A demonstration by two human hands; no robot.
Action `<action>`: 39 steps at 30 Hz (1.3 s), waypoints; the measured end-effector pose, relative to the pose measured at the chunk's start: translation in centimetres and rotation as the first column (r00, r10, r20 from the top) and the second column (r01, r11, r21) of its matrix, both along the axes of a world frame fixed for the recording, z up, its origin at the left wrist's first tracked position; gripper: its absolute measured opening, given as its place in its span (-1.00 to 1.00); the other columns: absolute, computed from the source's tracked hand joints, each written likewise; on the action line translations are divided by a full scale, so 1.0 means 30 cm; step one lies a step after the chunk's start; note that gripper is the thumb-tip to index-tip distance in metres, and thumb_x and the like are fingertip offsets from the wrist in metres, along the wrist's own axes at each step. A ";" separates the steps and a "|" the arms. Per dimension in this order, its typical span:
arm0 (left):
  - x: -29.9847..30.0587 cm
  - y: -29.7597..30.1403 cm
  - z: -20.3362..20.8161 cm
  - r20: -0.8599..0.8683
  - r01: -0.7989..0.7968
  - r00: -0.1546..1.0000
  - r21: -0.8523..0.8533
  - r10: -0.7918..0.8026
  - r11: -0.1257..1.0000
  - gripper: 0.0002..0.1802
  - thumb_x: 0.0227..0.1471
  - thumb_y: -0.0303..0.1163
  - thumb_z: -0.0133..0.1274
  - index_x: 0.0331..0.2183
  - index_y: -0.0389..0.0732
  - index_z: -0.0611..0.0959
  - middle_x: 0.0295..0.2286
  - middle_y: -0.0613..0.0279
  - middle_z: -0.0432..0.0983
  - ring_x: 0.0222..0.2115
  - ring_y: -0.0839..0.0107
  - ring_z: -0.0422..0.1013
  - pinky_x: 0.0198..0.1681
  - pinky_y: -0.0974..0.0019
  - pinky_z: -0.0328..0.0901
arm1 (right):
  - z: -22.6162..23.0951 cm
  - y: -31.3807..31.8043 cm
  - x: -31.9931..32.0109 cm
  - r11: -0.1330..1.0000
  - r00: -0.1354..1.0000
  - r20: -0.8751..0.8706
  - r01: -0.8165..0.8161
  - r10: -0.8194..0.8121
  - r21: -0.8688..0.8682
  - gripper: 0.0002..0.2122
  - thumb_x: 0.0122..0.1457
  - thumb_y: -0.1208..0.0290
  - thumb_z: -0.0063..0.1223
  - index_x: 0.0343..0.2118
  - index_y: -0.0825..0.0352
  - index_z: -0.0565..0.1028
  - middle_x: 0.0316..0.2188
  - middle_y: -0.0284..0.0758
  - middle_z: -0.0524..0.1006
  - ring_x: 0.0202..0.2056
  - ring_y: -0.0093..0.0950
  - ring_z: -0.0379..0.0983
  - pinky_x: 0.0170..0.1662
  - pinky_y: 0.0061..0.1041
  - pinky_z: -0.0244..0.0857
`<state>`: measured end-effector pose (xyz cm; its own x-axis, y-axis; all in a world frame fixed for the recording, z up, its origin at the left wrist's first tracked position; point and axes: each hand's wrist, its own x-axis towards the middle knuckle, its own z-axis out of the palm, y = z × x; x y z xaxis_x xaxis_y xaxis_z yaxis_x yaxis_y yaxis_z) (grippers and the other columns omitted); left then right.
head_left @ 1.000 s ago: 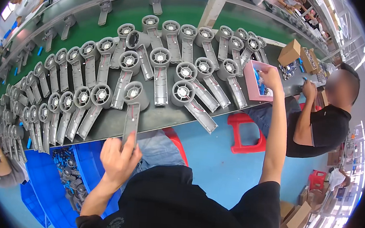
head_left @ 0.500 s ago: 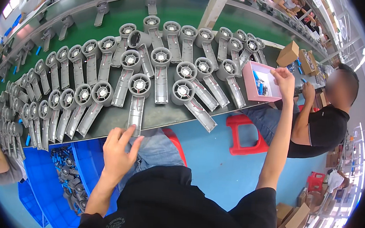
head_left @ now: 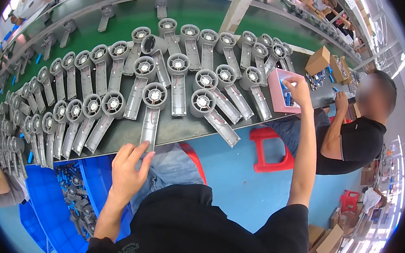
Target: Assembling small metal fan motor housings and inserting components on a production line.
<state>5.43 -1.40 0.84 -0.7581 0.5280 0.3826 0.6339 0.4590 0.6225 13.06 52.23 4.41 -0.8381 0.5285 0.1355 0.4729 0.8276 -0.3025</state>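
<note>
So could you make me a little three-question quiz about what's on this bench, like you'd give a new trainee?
1. True or false: the right hand reaches into the pink tray.
2. Which is the left hand nearest to? A) the cardboard box B) the handle end of a grey fan housing C) the red stool
3. What colour is the bin below the bench edge?

Key: 1 true; 2 B; 3 blue.
</note>
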 end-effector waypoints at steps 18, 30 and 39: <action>-0.051 0.121 0.131 -0.085 0.034 0.996 0.212 -0.016 0.977 -0.80 -0.15 -0.61 0.19 -0.34 -0.32 0.66 -0.48 0.13 0.45 -0.46 0.27 0.36 -0.39 0.31 0.26 | 0.183 -0.328 -0.101 0.588 0.631 -0.684 -0.412 -0.367 -0.696 -0.85 0.26 0.35 -0.01 -0.26 0.34 0.44 -0.51 -0.52 0.29 -0.48 -0.71 0.19 -0.38 -0.71 0.08; -0.066 0.244 0.101 -0.232 0.110 0.973 0.527 0.018 0.843 -0.44 -0.25 -0.53 0.34 -0.11 -0.40 0.57 -0.21 -0.03 0.52 -0.31 0.18 0.46 -0.24 0.29 0.35 | 0.079 -1.100 -0.243 -0.107 0.782 -0.541 -0.593 -0.309 -0.798 -0.86 0.31 0.35 -0.09 -0.23 0.32 0.40 -0.43 -0.43 0.39 -0.43 -0.63 0.35 -0.34 -0.63 0.31; -0.155 -0.005 0.143 0.484 -0.214 0.797 0.786 -0.362 0.580 -0.76 0.09 -0.57 -0.05 -0.16 -0.38 0.54 -0.18 0.06 0.54 -0.43 0.43 0.46 -0.27 0.37 0.35 | -0.017 -1.113 -0.175 0.417 0.898 -0.439 -0.406 0.019 -0.813 -0.84 0.27 0.41 -0.02 -0.18 0.37 0.48 -0.41 -0.41 0.50 -0.54 -0.73 0.32 -0.48 -0.74 0.21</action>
<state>0.79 -1.55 5.15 -0.9333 0.3010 0.1958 0.0557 -0.4173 0.9070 7.81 18.83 3.90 -0.9446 0.3280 -0.0102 0.0383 0.0795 -0.9961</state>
